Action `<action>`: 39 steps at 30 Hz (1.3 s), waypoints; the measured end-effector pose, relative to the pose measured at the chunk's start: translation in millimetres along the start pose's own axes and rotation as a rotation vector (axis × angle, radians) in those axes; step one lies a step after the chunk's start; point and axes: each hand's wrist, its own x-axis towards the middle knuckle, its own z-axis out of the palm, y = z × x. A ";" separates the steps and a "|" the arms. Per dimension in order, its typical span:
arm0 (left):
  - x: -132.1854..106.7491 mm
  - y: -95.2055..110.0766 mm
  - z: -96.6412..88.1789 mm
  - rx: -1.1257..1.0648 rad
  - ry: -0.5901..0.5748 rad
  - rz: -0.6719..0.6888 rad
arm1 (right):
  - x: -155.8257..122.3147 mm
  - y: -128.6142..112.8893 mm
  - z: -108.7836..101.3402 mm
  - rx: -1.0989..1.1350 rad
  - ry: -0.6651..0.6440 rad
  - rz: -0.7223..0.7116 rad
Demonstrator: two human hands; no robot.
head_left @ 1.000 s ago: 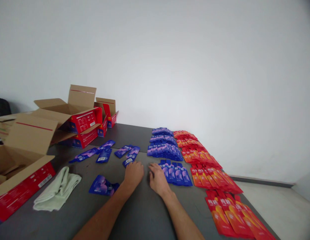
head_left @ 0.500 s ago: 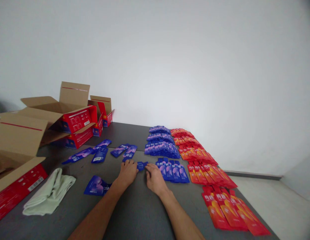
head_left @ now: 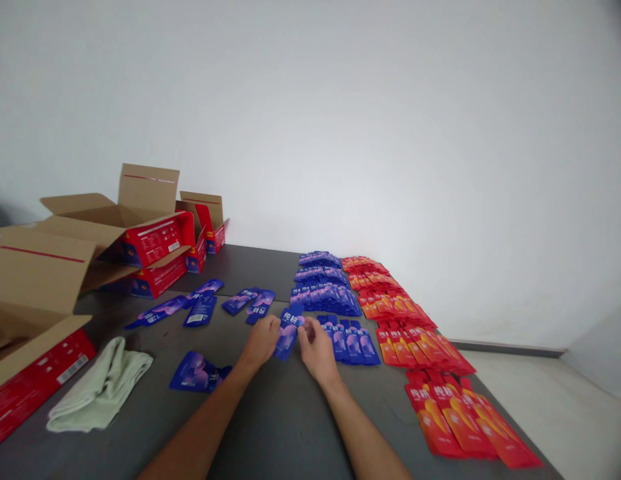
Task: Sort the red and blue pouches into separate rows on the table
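Note:
A blue pouch with white lettering is tilted up between my two hands over the dark table. My left hand pinches its left edge, and the fingers of my right hand close on its right edge. Just right of my right hand lies a row of overlapping blue pouches. Loose blue pouches rest beyond my left hand, and others lie near my left forearm, which partly covers them.
Stacked rows of blue pouches and red-orange pouches run along the table's right side. Open cartons stand at the left, with a nearer carton beside a folded pale green cloth. The table's right edge borders the floor.
The blue pouch has come up off the table between my hands and now shows its lettered front. My right hand has moved slightly right; both hands grip the pouch's sides.

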 end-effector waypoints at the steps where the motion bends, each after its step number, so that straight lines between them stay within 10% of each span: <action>1: -0.8 0.5 2.0 -0.091 -0.004 -0.011 | 0.7 0.5 -0.1 0.056 0.000 0.037; 17: -8.2 13.3 7.9 -0.591 0.069 -0.209 | -7.9 -18.3 -19.7 0.299 -0.269 0.296; 23: -10.7 13.4 8.8 -0.723 -0.159 -0.267 | -6.4 -10.7 -20.1 0.293 -0.233 0.305; 31: -8.2 5.0 37.5 -0.733 -0.167 -0.239 | 16.7 17.4 -75.8 -0.380 0.105 0.126; 39: -2.3 2.7 64.8 -0.479 -0.240 -0.135 | 9.7 28.3 -96.3 -0.655 -0.441 0.159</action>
